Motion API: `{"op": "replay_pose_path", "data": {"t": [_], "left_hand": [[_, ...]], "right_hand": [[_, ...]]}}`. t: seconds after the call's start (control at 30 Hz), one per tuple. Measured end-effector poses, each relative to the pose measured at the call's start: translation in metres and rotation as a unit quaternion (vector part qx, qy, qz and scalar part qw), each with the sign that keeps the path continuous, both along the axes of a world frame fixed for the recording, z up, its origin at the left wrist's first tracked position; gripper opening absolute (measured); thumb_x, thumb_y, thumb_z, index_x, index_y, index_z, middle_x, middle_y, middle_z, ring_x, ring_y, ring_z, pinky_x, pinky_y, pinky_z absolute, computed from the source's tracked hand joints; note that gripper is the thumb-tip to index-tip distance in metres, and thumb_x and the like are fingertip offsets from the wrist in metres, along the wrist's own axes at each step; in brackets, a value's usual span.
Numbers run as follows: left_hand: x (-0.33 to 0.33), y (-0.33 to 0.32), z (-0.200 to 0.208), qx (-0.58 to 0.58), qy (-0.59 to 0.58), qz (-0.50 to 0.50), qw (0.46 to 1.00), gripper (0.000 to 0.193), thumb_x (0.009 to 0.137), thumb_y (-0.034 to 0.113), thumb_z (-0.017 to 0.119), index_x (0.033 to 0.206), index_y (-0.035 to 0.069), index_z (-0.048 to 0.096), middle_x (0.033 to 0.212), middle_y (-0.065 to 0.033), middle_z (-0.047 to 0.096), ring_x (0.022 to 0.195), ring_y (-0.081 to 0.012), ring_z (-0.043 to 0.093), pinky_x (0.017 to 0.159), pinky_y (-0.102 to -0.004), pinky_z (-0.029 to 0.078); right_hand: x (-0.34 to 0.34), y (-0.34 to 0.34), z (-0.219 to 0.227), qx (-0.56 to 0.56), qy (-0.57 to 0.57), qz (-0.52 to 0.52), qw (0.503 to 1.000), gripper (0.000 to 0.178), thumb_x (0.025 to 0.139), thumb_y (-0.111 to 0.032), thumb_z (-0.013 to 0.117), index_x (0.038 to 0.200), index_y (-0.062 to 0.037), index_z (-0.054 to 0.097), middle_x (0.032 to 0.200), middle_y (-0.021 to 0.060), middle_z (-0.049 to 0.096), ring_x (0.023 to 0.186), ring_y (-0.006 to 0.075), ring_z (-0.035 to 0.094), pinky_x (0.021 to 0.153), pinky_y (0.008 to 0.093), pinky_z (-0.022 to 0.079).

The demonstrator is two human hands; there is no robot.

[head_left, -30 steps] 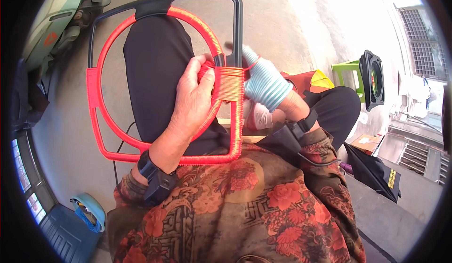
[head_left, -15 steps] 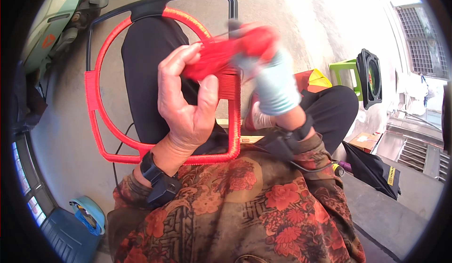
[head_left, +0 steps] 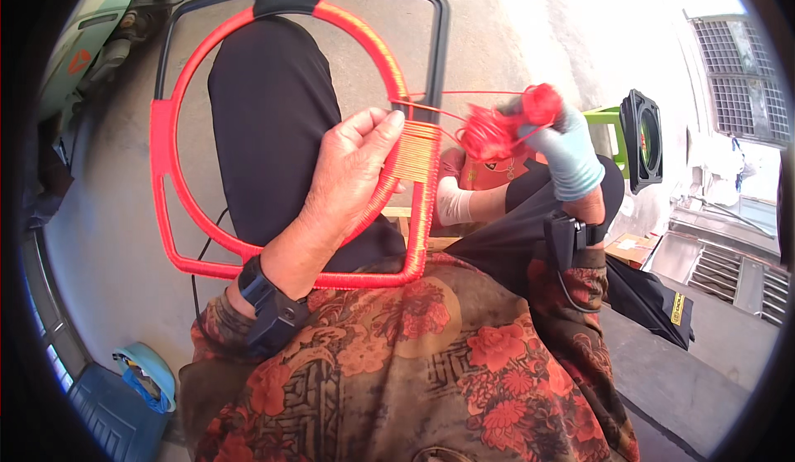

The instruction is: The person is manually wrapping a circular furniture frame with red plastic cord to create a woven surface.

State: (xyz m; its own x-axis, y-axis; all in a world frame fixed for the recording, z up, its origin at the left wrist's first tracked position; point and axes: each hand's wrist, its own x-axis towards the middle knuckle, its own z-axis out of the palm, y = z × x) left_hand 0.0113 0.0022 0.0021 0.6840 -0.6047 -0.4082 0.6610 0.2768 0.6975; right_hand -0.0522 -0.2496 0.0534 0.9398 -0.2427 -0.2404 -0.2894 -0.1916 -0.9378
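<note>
Has a big frame with a ring inside, over a black trouser leg. Seems mostly done: red wrap round the bottom, lower sides and most of the ring; bare black left on top and upper sides. Low on the left, a light-blue bowl-shaped thing with something blue inside. Far right, a cardboard box with hidden insides. Pinches the ring's right side with the left hand; grips a red cord bundle in the gloved right hand, with strands reaching the frame.
</note>
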Motion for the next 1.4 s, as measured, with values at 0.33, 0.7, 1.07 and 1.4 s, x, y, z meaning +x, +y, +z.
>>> {"op": "replay_pose_path", "data": {"t": [0.33,0.7,1.07,1.4], "left_hand": [[0.003,0.013,-0.002,-0.002,-0.019,0.067,0.998,0.019,0.098,0.024,0.054,0.096,0.006,0.058,0.082,-0.0019,0.065,0.061,-0.0067,0.061,0.048,-0.022,0.051],[0.002,0.009,-0.003,0.011,-0.027,0.063,0.998,0.021,0.098,0.026,0.053,0.097,0.005,0.057,0.085,-0.0049,0.066,0.064,-0.0083,0.063,0.049,-0.0227,0.052],[-0.001,0.005,-0.005,-0.005,-0.003,0.077,0.997,0.025,0.097,0.026,0.055,0.101,0.001,0.055,0.083,-0.0064,0.065,0.061,-0.0095,0.063,0.047,-0.0239,0.054],[-0.005,-0.001,-0.004,-0.005,-0.01,0.091,0.996,0.02,0.096,0.022,0.057,0.099,0.002,0.056,0.081,-0.0057,0.066,0.059,-0.0092,0.064,0.042,-0.0233,0.053]], "right_hand": [[0.002,-0.042,-0.051,-0.581,0.264,0.061,0.768,0.028,0.078,-0.024,0.065,0.1,-0.0074,0.062,0.092,0.023,0.066,0.088,0.0427,0.062,0.077,0.0441,0.05],[0.025,0.057,-0.031,0.198,0.067,0.14,0.968,0.037,0.086,-0.028,0.066,0.111,-0.0002,0.061,0.08,0.0037,0.063,0.07,0.0124,0.059,0.069,0.027,0.049],[0.024,0.055,-0.06,0.656,-0.115,-0.032,0.745,0.023,0.093,-0.032,0.061,0.087,-0.0108,0.054,0.068,0.0,0.045,0.066,0.0153,0.048,0.061,0.0291,0.043],[0.025,0.063,-0.046,0.215,0.125,0.053,0.967,0.017,0.084,-0.02,0.068,0.085,-0.0056,0.061,0.068,0.0007,0.055,0.059,0.0097,0.053,0.054,0.0249,0.042]]}}
